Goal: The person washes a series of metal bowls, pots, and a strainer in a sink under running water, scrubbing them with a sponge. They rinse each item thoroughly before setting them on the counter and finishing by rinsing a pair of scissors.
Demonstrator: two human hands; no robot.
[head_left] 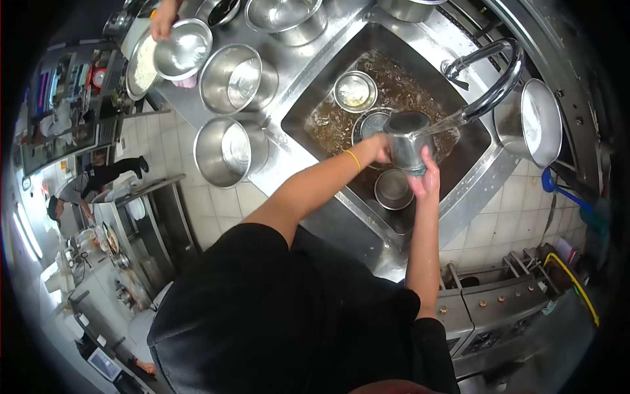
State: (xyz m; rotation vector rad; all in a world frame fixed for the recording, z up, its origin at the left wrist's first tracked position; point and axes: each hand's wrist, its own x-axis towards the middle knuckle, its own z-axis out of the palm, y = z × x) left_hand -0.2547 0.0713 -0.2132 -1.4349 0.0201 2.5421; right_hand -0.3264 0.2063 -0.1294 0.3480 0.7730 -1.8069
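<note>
A small metal pot is tilted over the sink, with water from the curved faucet running onto it. My left hand grips the pot's left side. On its lower right, my right hand is closed at the rim, thumb along the outer wall. A greenish scrap, perhaps a scouring pad, shows by the right fingers; most of it is hidden. Brownish water with bits in it fills the sink. In it are a small metal bowl, a round metal piece partly behind the pot, and another metal container.
Metal pots stand on the counter left of the sink. Another person's hand holds a metal bowl at upper left. A large metal bowl leans at the right. Stoves are at lower right.
</note>
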